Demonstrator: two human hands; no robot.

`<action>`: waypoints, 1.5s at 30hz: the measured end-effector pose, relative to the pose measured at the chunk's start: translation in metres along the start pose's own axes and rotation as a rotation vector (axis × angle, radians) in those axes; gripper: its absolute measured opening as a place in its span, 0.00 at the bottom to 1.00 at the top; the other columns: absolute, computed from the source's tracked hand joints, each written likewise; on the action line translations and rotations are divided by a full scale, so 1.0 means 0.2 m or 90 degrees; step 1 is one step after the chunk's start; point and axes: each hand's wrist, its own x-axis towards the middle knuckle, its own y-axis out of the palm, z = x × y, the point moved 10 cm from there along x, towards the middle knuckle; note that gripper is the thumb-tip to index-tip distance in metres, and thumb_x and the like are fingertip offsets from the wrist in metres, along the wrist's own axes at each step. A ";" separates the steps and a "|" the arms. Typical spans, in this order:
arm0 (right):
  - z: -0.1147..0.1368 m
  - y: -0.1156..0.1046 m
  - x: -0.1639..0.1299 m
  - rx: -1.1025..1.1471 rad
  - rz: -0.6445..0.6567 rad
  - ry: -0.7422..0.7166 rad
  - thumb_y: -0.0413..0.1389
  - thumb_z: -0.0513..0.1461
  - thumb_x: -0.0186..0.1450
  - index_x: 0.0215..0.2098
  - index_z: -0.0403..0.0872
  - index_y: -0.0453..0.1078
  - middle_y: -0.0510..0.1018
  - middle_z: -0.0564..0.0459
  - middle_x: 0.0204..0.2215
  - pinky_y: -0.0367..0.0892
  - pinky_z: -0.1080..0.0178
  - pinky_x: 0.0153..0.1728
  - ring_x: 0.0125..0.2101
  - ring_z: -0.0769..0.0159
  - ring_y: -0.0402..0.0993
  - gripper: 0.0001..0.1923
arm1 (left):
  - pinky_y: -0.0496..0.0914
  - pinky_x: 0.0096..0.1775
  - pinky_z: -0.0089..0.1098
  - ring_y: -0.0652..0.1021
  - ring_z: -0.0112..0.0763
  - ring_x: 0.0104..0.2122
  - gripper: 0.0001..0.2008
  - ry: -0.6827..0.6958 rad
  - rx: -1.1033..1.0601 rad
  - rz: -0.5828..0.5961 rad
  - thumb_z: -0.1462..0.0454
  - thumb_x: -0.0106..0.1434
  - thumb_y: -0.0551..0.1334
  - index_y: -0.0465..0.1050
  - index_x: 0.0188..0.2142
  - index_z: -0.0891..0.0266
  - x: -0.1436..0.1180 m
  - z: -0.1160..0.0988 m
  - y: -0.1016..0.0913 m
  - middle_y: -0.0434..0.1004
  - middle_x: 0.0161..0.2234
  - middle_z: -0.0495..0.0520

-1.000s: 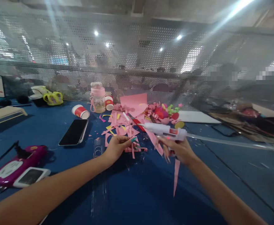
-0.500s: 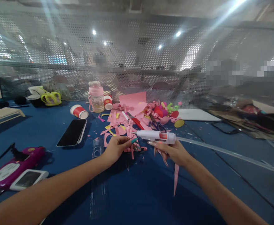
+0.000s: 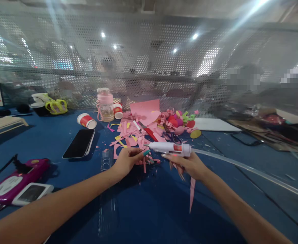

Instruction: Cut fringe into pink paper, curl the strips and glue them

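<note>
My right hand (image 3: 187,164) is closed around a white hot glue gun (image 3: 164,147), held level with its metal nozzle pointing left. A long clear glue stick (image 3: 240,166) runs out of its back toward the right edge. My left hand (image 3: 127,161) pinches thumb against fingers close to the nozzle; whatever sits in the pinch is too small to make out. Behind and below the fingers lies a heap of pink paper scraps (image 3: 125,135). A pointed pink paper strip (image 3: 192,195) shows below my right hand.
A red-handled tool (image 3: 149,131) lies on the scraps. Left of them are a clear ruler (image 3: 106,161), a phone (image 3: 79,144), a paper cup (image 3: 86,121) and a pink-lidded bottle (image 3: 105,106). A purple case (image 3: 16,181) lies far left. A perforated metal screen (image 3: 149,61) stands behind.
A small red light now shows on the glue gun. The far end of the glue stick has dipped slightly. Both hands stay in nearly the same place.
</note>
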 end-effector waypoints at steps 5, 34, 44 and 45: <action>-0.04 0.00 0.00 -0.015 0.018 0.034 0.57 0.45 0.53 0.14 0.42 0.65 0.63 0.59 0.07 0.56 0.73 0.09 0.08 0.78 0.57 0.17 | 0.70 0.33 0.28 0.76 0.27 0.26 0.14 0.009 0.000 -0.005 0.54 0.50 0.63 0.75 0.24 0.64 0.00 -0.01 0.00 0.77 0.23 0.50; 0.24 -0.22 -0.03 -0.544 -0.213 -0.168 0.49 0.40 0.56 0.27 0.45 0.63 0.71 0.50 0.25 0.60 0.64 0.24 0.24 0.64 0.67 0.06 | 0.68 0.36 0.30 0.76 0.30 0.27 0.14 0.024 -0.012 -0.048 0.54 0.48 0.64 0.76 0.24 0.64 0.00 -0.04 -0.03 0.77 0.24 0.52; 0.03 -0.40 -0.13 -0.914 -0.357 0.239 0.47 0.32 0.52 0.37 0.35 0.66 0.68 0.32 0.32 0.62 0.53 0.25 0.33 0.43 0.70 0.15 | 0.68 0.38 0.31 0.76 0.32 0.30 0.12 0.062 0.039 -0.076 0.55 0.52 0.62 0.75 0.24 0.63 0.00 -0.07 -0.06 0.78 0.26 0.51; 0.00 -0.43 -0.15 -0.910 -0.374 0.268 0.46 0.32 0.52 0.35 0.36 0.67 0.68 0.31 0.32 0.61 0.51 0.25 0.33 0.42 0.69 0.14 | 0.68 0.38 0.31 0.76 0.32 0.29 0.12 0.064 0.043 -0.072 0.55 0.52 0.62 0.75 0.24 0.63 0.00 -0.07 -0.06 0.78 0.25 0.51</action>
